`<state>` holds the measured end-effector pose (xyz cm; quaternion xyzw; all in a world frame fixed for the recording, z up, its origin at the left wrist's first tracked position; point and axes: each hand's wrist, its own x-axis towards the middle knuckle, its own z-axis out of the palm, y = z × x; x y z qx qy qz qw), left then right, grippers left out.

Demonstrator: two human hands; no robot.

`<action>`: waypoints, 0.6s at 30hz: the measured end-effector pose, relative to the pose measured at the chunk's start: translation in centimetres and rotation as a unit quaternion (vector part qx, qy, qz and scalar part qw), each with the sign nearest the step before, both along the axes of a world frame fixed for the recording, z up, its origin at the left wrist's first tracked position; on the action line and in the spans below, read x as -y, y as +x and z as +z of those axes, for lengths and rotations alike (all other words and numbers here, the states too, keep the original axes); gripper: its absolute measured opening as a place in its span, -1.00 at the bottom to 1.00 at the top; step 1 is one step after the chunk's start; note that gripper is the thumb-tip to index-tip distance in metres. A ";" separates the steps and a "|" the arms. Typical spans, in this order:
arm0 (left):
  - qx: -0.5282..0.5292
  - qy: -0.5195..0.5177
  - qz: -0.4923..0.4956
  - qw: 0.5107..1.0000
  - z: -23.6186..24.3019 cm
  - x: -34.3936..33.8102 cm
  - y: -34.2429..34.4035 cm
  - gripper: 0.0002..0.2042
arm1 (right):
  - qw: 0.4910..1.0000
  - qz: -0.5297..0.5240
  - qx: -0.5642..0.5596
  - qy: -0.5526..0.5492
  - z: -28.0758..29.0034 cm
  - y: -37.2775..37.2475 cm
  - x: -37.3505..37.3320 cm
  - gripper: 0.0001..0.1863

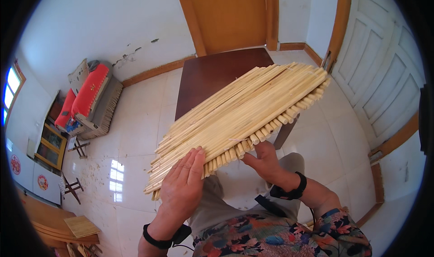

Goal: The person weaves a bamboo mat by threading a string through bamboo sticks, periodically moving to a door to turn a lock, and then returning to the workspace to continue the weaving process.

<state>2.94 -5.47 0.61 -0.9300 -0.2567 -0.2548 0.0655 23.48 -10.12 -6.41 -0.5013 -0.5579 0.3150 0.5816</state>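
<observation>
A slab of pale yellow round sticks (239, 112), lined up side by side, with short cut ends along its near right edge, slants across the view over a dark red-brown table (203, 76); whether it touches the tabletop I cannot tell. My left hand (181, 180) is closed on its near left edge, fingers pressed together over the top sticks and thumb hidden. My right hand (262, 162) grips the cut ends from below, its fingertips partly hidden under the slab. My legs are beneath the slab.
A wooden door (230, 13) stands behind the table, white panelled doors (379, 67) at right. Left are a red-and-grey sofa (90, 94), folding stools (71, 187), a cabinet (50, 146) and a small stick board (81, 226) at lower left. Pale scraps (88, 171) lie on the floor.
</observation>
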 end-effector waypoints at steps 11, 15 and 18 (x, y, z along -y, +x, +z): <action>0.162 -0.284 0.047 0.944 5.1 4.9 -0.9 -0.62 | 0.975 0.117 -0.024 0.188 6.1 -0.2 3.4 -0.68; 0.216 -0.418 0.015 0.882 2.6 3.8 -1.1 -0.68 | 0.980 0.058 0.143 0.129 7.7 -0.9 4.5 -0.74; 0.227 -0.475 0.011 0.850 -0.1 2.9 -0.2 -0.69 | 0.997 0.040 0.069 0.011 5.7 -0.9 3.9 -0.80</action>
